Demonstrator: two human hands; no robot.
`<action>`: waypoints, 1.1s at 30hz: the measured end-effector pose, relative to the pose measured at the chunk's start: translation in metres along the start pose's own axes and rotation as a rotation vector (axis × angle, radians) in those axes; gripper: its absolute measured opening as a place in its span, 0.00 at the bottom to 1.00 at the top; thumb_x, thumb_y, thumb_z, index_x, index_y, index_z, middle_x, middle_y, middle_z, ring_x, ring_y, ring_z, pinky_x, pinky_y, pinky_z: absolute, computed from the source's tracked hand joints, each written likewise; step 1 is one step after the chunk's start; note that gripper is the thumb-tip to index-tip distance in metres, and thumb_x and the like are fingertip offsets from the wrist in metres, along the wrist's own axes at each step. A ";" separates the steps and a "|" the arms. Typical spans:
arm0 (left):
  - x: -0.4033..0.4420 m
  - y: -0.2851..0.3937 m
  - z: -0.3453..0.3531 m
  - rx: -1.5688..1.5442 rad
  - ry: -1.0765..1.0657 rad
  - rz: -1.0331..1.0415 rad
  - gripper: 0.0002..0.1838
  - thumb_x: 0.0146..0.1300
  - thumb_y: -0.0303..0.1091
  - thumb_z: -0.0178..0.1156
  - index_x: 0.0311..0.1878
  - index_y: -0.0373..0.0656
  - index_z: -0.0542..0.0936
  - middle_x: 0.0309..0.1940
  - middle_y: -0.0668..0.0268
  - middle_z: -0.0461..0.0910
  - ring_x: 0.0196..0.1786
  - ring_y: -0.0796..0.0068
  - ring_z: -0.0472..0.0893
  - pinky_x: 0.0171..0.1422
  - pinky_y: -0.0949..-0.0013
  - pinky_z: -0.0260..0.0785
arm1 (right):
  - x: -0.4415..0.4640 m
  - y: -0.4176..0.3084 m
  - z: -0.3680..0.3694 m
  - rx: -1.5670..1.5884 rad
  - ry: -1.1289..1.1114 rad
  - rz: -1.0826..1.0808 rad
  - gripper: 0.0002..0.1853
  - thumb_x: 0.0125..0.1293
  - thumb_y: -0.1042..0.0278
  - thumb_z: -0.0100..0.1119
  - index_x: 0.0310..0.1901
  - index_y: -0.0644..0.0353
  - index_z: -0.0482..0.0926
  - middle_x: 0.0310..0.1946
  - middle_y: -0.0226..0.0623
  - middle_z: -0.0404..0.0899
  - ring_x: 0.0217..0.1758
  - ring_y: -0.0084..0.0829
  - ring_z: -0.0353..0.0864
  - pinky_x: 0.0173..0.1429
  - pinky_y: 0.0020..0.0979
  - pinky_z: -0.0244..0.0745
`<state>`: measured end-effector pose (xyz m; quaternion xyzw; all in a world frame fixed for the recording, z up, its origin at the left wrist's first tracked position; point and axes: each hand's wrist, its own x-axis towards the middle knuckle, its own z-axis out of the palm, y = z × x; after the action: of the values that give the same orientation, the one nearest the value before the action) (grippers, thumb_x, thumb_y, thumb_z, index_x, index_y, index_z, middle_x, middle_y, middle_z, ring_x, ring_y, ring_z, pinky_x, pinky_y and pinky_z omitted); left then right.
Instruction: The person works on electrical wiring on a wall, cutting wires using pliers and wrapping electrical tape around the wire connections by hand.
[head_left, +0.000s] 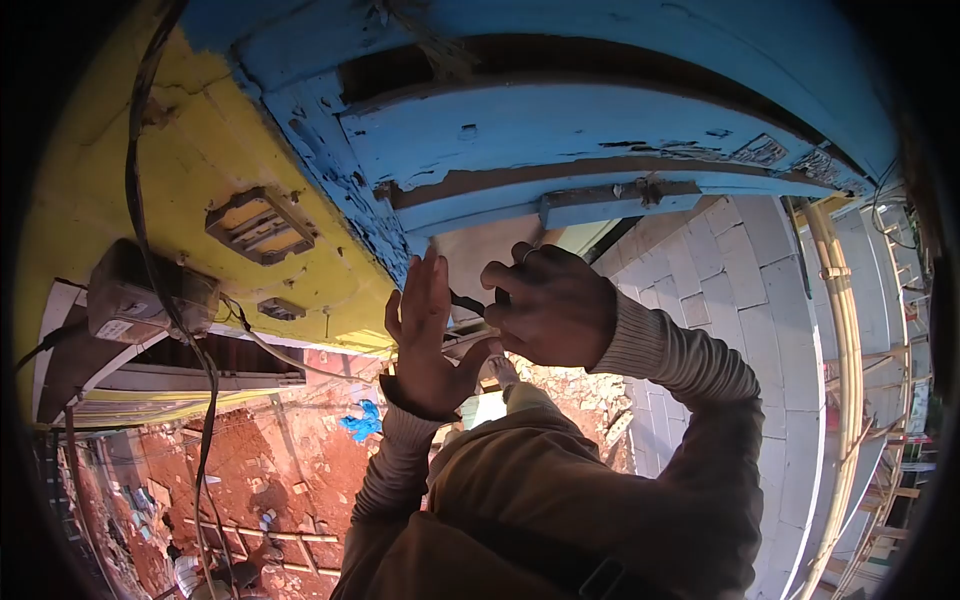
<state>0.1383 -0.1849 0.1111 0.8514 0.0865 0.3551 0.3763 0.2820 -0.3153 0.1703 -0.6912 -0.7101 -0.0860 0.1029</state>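
My left hand (425, 330) is raised near the corner of the blue wooden frame (385, 220), its fingers stretched out and its thumb spread. Just to its right, my right hand (550, 305) is closed with bent fingers around a dark, slim object (467, 303). One end of that object points toward my left palm; its kind is not clear, as the fingers cover most of it. Above both hands run worn blue boards (560, 125) with peeling paint and dark gaps. A short blue block (620, 203) sits on the lower board.
The yellow wall (200, 130) on the left carries a socket frame (262, 226), a brown box (150, 290) and hanging black cables (135, 150). Grey block wall (740, 290) and bamboo poles (845, 380) stand right. Reddish rubble ground (270, 470) lies far below, with a person (190, 577).
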 end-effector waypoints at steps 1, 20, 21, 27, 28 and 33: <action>0.003 0.001 -0.002 -0.006 -0.002 0.007 0.38 0.53 0.40 0.73 0.68 0.44 0.71 0.67 0.57 0.73 0.77 0.54 0.59 0.77 0.48 0.44 | 0.000 0.000 -0.002 0.004 -0.015 0.000 0.14 0.46 0.51 0.72 0.29 0.50 0.83 0.43 0.29 0.73 0.45 0.33 0.75 0.47 0.33 0.76; -0.005 0.007 0.024 0.112 -0.040 0.114 0.14 0.45 0.17 0.63 0.36 0.45 0.83 0.28 0.71 0.83 0.41 0.70 0.80 0.59 0.60 0.56 | -0.016 -0.008 0.009 -0.082 0.073 0.159 0.09 0.44 0.58 0.66 0.23 0.52 0.81 0.32 0.26 0.73 0.36 0.31 0.78 0.33 0.32 0.74; -0.008 0.004 0.024 0.088 -0.039 0.086 0.14 0.45 0.17 0.63 0.36 0.44 0.83 0.28 0.71 0.83 0.40 0.70 0.80 0.59 0.60 0.56 | -0.016 -0.008 0.014 -0.061 0.065 0.181 0.09 0.46 0.58 0.66 0.23 0.54 0.80 0.33 0.27 0.74 0.37 0.33 0.78 0.35 0.34 0.75; -0.047 0.039 -0.020 0.027 -0.148 0.079 0.13 0.40 0.18 0.64 0.32 0.43 0.85 0.28 0.68 0.84 0.38 0.68 0.81 0.55 0.62 0.61 | -0.053 0.084 0.031 -0.187 0.124 0.688 0.04 0.55 0.68 0.63 0.25 0.57 0.80 0.35 0.34 0.75 0.34 0.41 0.82 0.34 0.40 0.80; -0.053 0.027 -0.023 -0.023 -0.085 -0.004 0.14 0.44 0.14 0.61 0.33 0.44 0.85 0.26 0.71 0.82 0.36 0.70 0.80 0.56 0.65 0.61 | -0.042 0.081 0.027 -0.217 0.284 0.496 0.03 0.54 0.70 0.64 0.27 0.58 0.80 0.35 0.35 0.75 0.34 0.40 0.82 0.34 0.40 0.81; -0.053 -0.025 -0.022 -0.424 0.120 -0.446 0.04 0.63 0.17 0.61 0.40 0.32 0.82 0.34 0.59 0.83 0.36 0.72 0.81 0.48 0.68 0.71 | -0.001 0.057 0.073 -0.044 0.589 0.298 0.12 0.53 0.67 0.73 0.38 0.60 0.83 0.44 0.39 0.72 0.36 0.38 0.81 0.39 0.38 0.82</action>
<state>0.0879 -0.1766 0.0755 0.6916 0.2172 0.3235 0.6081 0.3370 -0.2958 0.0987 -0.7352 -0.5388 -0.2811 0.3004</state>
